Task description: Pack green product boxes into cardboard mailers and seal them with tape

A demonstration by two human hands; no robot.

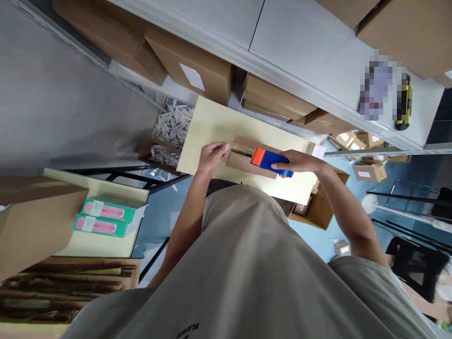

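Note:
A small flat cardboard box (244, 158) lies on a pale yellow table (215, 126) in front of me. My left hand (211, 155) rests on the box's left end, fingers curled down onto it and pinching a strip of clear tape that runs to the dispenser. My right hand (299, 163) is wrapped around a blue and orange tape dispenser (269, 161), which sits on top of the box toward its right side. My grey shirt hides the near edge of the table.
Metal shelving (303, 56) with several cardboard boxes stands behind the table. A second yellow table (106, 245) at left carries two green and pink packs (106, 217) and a large carton (31, 221). Open cartons (318, 207) sit on the blue floor at right.

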